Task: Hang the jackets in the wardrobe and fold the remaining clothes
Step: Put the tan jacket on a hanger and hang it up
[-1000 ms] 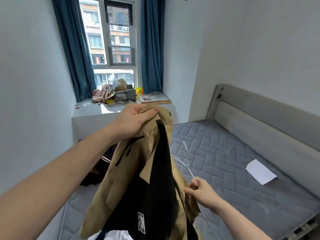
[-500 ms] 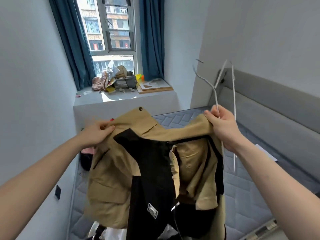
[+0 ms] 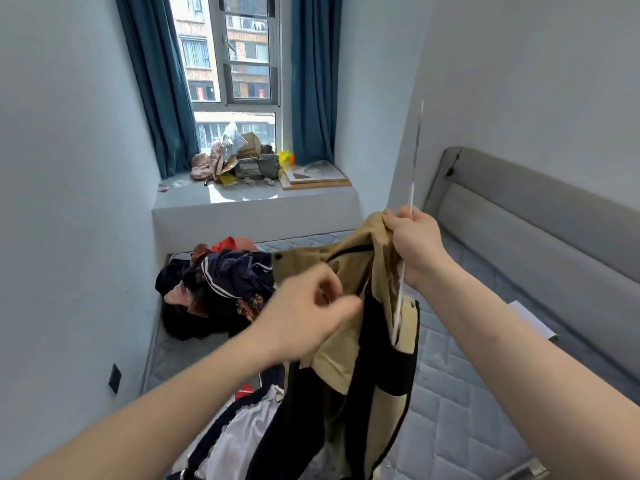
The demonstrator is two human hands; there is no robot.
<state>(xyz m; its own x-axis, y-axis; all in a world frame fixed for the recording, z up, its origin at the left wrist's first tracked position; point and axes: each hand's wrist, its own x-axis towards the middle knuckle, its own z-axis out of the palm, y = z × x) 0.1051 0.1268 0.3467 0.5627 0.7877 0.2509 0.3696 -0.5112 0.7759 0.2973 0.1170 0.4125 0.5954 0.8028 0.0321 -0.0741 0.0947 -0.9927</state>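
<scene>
Jacket half onto the hanger, above the bed.

Your right hand (image 3: 417, 245) clenched jacket (image 3: 360, 271) and hanger (image 3: 401, 296) together; your left hand (image 3: 311, 313) seemingly pinched its collar. That thin hanger could slip free.

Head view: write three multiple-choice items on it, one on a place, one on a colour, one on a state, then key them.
1. Where does the pile of dark clothes lie?
A. on the window ledge
B. on the mattress near the left wall
C. on the headboard

2. What colours is the jacket held up by the hands?
A. tan and black
B. red and white
C. all blue

3. What does the right hand hold?
A. nothing, fingers straight
B. a sheet of paper
C. the jacket's top edge together with a white wire hanger

Key: 1 B, the pile sits on the grey mattress below the ledge, by the left wall. 2 A, tan panels with black ones show. 3 C, its fingers curl round cloth and wire, while the left hand pinches the jacket lower down.
</scene>
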